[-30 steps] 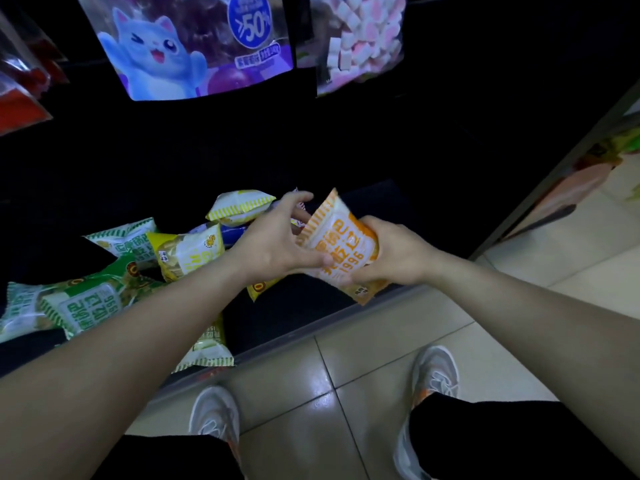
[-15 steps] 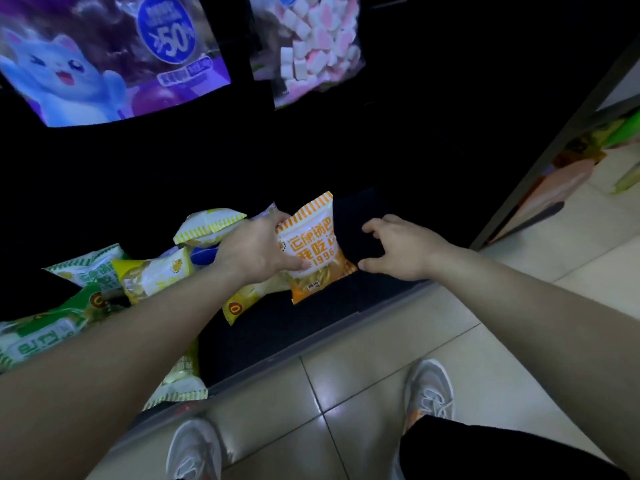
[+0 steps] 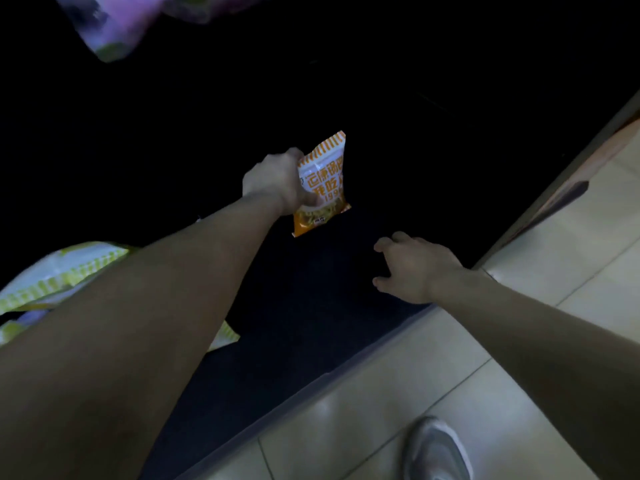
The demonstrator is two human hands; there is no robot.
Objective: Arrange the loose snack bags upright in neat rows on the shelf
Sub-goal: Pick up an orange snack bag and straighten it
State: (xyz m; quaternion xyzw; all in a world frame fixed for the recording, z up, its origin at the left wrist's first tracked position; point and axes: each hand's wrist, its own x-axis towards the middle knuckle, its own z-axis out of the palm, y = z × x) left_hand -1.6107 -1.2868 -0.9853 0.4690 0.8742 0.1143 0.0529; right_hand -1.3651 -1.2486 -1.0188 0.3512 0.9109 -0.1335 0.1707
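Observation:
My left hand (image 3: 277, 181) is closed around the left edge of an orange and white snack bag (image 3: 323, 188), holding it upright over the back of the dark bottom shelf (image 3: 311, 306). Its lower corner hangs near the shelf floor; whether it touches I cannot tell. My right hand (image 3: 412, 266) hovers with fingers spread and nothing in it, above the shelf's front right part, below and to the right of the bag. Yellow and white loose bags (image 3: 59, 271) lie blurred at the left, partly hidden behind my left forearm.
The shelf's front edge (image 3: 311, 382) runs diagonally along the tiled floor (image 3: 433, 358). A shelf upright (image 3: 561, 174) stands at the right. A purple hanging packet (image 3: 114, 26) is blurred at the top left. My shoe (image 3: 436, 452) rests on the tiles.
My left hand has carried the orange bag farther back and to the right on the shelf. My right hand, which let go of it earlier, has drawn back toward the front edge. The view swung right.

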